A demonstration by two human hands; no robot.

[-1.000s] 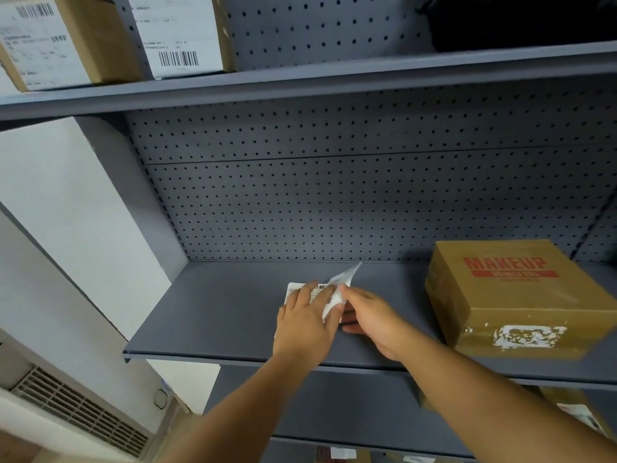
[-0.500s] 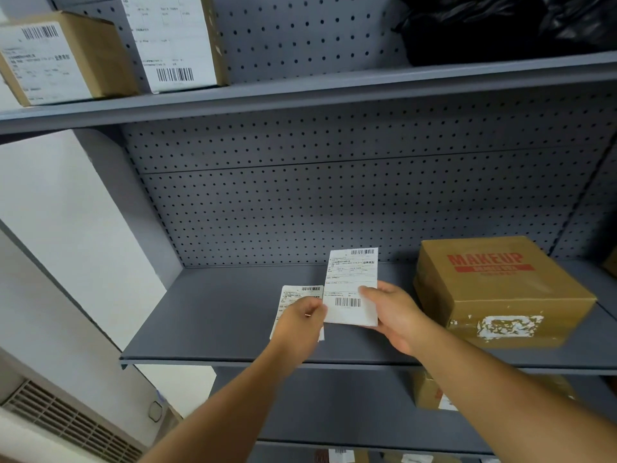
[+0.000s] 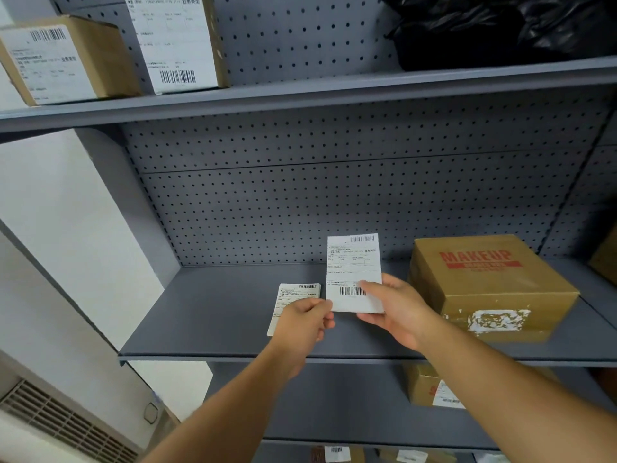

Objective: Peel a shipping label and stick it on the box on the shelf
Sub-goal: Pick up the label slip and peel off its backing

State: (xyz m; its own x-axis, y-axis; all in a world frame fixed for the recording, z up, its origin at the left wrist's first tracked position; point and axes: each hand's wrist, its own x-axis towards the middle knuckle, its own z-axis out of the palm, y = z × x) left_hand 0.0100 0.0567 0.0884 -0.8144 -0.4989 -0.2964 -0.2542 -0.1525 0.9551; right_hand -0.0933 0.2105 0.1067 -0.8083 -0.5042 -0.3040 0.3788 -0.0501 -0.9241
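Where a second ago both hands worked low at the stack (image 3: 293, 300), the right hand (image 3: 395, 310) now pinches a peeled label (image 3: 353, 262) upright; the left hand (image 3: 305, 324) grips its lower corner. The MAKEUP box (image 3: 490, 289) sits just right on the grey shelf (image 3: 207, 315), whose left half lies bare to the front edge.

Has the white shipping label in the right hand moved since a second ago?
Yes. The white shipping label has come up off the grey metal shelf and now stands upright, right of the label stack, nearer the brown cardboard box.
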